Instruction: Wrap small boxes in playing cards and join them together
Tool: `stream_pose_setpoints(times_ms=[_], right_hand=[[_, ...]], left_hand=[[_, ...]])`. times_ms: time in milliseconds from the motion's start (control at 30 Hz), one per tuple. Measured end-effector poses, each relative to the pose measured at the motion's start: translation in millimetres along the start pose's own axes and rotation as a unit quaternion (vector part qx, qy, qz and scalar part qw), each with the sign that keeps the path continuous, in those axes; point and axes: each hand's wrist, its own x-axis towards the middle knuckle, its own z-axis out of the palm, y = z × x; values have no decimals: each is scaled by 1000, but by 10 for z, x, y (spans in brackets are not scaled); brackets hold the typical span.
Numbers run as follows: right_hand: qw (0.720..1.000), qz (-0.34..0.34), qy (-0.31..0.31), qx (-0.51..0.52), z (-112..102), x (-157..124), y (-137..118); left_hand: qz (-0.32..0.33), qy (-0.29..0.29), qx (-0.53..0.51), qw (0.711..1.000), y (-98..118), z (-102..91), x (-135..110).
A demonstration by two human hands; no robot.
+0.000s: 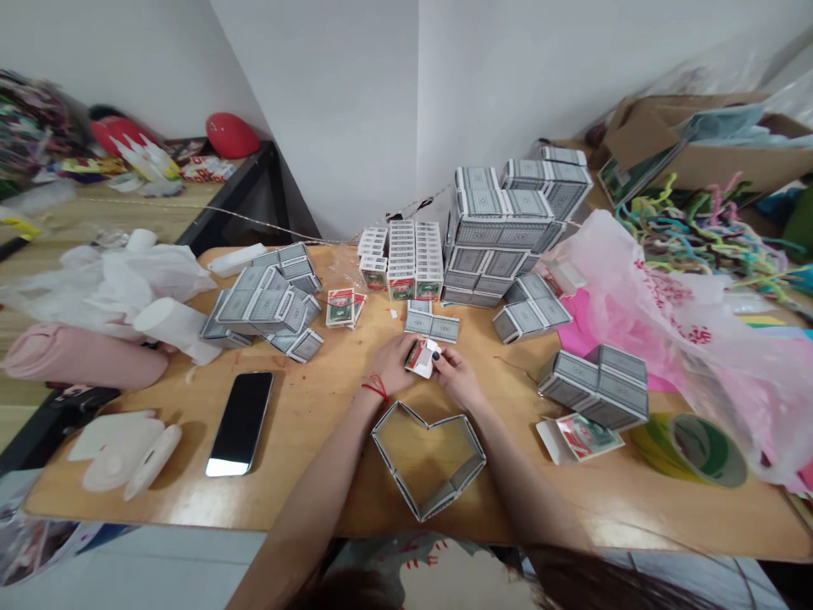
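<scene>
A small playing-card box [420, 357] with a white flap is held between both hands over the middle of the table. My left hand [392, 360] grips its left side, and my right hand [455, 376] pinches the flap end. Just below, between my forearms, stands a heart-shaped ring of folded playing cards [400, 483]. Beyond my hands lie grey folded card blocks [433, 326]. Rows of card boxes [401, 254] stand against the wall, with a tall stack of grey card blocks [486, 237] to their right.
At left are a phone [240, 424], a pink roll [89, 356] and a pile of card blocks [263, 301]. Card blocks [597, 385], an open card box [581, 438], a tape roll [692, 449] and a pink plastic bag [686, 339] sit at right.
</scene>
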Motion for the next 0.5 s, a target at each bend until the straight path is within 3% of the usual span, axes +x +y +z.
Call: stream_pose_setpoints(times_ms=[167,500], right_hand=[[996,7,-13,-93,2,70,-50],[992,62,-99,-49,13,113,-190]], left_hand=[[-6,-30,45,999,-4,20,6],[64,-91,-10,994,21,-54,28]])
